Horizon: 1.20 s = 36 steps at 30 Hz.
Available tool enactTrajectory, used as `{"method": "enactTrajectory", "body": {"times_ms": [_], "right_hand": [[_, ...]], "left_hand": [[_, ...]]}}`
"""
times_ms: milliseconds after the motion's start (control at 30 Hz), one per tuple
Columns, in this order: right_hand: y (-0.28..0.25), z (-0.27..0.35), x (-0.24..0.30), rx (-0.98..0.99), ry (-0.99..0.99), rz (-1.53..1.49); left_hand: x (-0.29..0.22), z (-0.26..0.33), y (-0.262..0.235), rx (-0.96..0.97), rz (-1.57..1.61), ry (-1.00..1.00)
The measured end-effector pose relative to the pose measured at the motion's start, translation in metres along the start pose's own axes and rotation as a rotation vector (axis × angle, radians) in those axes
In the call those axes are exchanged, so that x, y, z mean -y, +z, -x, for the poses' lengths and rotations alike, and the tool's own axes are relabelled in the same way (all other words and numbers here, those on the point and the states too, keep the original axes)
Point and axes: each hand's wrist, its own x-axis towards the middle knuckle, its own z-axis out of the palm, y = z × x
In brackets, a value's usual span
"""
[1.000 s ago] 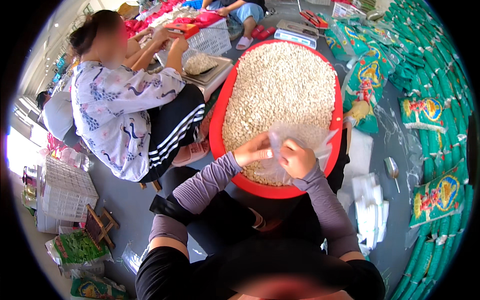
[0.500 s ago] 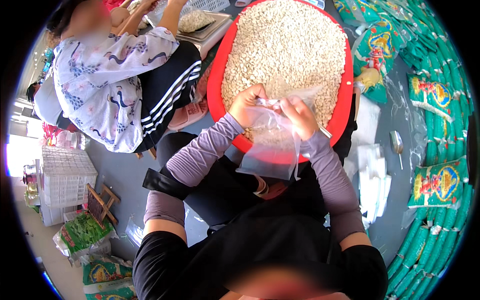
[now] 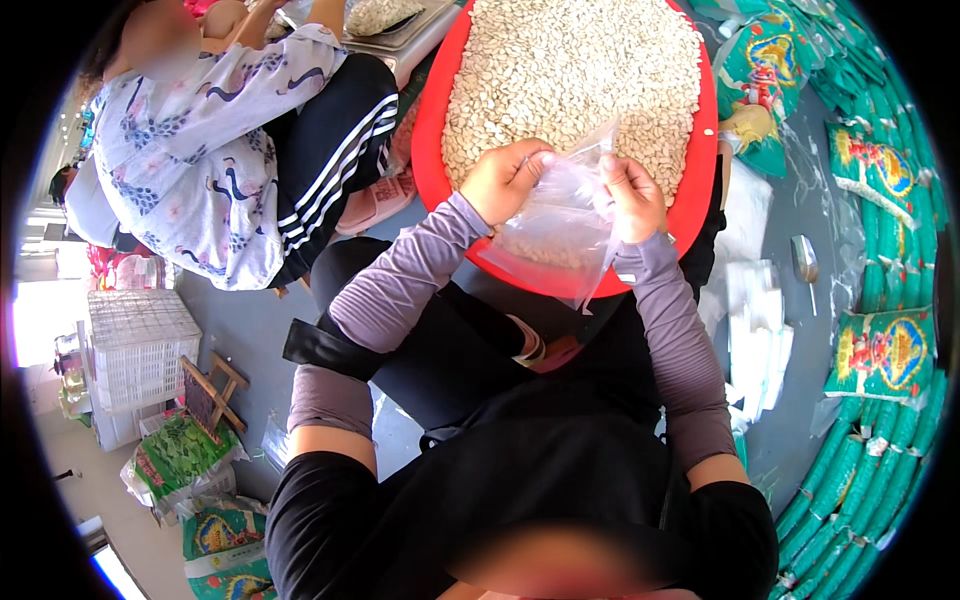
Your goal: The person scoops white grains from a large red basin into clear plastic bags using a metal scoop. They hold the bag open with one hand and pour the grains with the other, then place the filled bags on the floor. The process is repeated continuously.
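Between my two hands hangs a clear plastic bag (image 3: 562, 222), pinched near its top and spread sideways. My left hand (image 3: 507, 180) grips one side of it between thumb and fingers. The opposite side is in the pinch of my right hand (image 3: 637, 200). Through the film some pale colour shows, but I cannot tell whether anything is inside. Behind and below the bag is a large red tub (image 3: 431, 150), heaped with pale, flat seeds (image 3: 570, 75).
A co-worker (image 3: 200, 170) sits at the left, near a scale (image 3: 415, 35). On the floor to the right lie a metal scoop (image 3: 804, 258) and a pile of clear bags (image 3: 757, 340). Green printed packs (image 3: 885, 352) line the right side. White crates (image 3: 145, 340) and a wooden stool (image 3: 213, 395) stand left.
My hands have moved apart, the right one outward, and the bag is stretched wider between them. It has risen slightly. The whole view has shifted a little.
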Motion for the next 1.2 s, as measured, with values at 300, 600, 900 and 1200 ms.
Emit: {"method": "enactTrajectory", "body": {"times_ms": [300, 600, 900, 1200], "right_hand": [[-0.046, -0.011, 0.008, 0.269, 0.0, -0.817], [-0.075, -0.023, -0.016, 0.7, 0.054, -1.089], [-0.08, -0.028, -0.023, 0.568, 0.045, -1.061], [-0.031, -0.005, 0.009, 0.392, 0.137, -0.671]], "left_hand": [[0.006, -0.008, -0.014, 0.295, 0.563, -0.052], [-0.01, 0.004, 0.006, 0.573, 0.05, 0.172], [0.008, -0.001, 0.002, 0.49, 0.643, -0.002], [0.012, 0.0, 0.005, -0.066, 0.375, -0.231]]}}
